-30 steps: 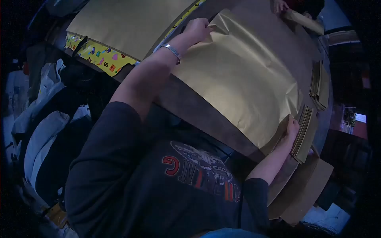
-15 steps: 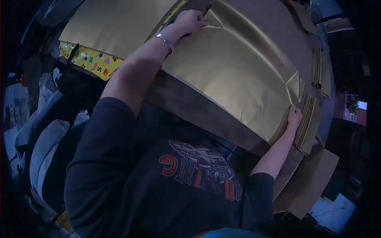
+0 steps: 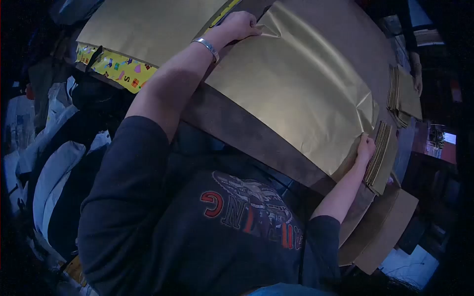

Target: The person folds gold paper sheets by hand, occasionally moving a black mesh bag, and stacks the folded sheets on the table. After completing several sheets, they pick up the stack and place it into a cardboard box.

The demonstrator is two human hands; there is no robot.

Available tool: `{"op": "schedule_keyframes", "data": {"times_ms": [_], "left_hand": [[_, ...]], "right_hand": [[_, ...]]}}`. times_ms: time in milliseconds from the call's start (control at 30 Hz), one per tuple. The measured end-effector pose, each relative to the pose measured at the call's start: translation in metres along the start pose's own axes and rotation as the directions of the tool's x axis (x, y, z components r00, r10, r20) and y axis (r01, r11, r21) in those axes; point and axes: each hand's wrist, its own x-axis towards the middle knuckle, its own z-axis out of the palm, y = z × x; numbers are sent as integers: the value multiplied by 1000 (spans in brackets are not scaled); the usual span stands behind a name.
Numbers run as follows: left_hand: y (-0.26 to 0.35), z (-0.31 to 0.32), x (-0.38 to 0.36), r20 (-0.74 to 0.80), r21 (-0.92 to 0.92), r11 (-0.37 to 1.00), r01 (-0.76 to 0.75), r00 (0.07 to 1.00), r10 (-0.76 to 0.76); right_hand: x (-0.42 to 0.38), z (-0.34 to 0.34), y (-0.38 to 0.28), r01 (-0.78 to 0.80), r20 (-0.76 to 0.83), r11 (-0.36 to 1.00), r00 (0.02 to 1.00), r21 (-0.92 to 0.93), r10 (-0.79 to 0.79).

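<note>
Sheet: your gold paper sheet (image 3: 296,93) lies flat across the brown table (image 3: 247,138), running from 11 to 4 o'clock.
Left hand (image 3: 242,25): pinched shut on the far corner at 12 o'clock.
Right hand (image 3: 365,148): fingers closed on the near corner at 3 o'clock, beside the stack of folded gold pieces (image 3: 381,157).
Handling: likely light, thin and quick to crease; grip corners only and keep it taut.

hidden | right hand (image 3: 365,148) fingers under gold sheet (image 3: 296,93); top sheet (image 3: 148,24) cut off by edge
</note>
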Motion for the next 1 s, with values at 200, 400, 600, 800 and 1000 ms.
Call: {"op": "schedule_keyframes", "data": {"times_ms": [200, 400, 600, 800, 1000], "left_hand": [[10, -8, -2, 57, 40, 998, 43, 997, -46], [12, -6, -3, 57, 58, 997, 46, 997, -49], [9, -4, -2, 43, 44, 999, 33, 998, -35], [16, -13, -5, 62, 74, 997, -20, 998, 15], [-4, -2, 4, 25, 69, 995, -68, 998, 66]], "right_hand": [[-7, -8, -11, -13, 7, 1000, 1000, 21, 12], [-2, -6, -8, -9, -15, 995, 1000, -98, 8], [-1, -9, -7, -18, 37, 999, 999, -50, 20], [-12, -15, -27, -92, 11, 994, 996, -58, 93], [-27, -19, -48, -74, -13, 994, 997, -85, 73]]}}
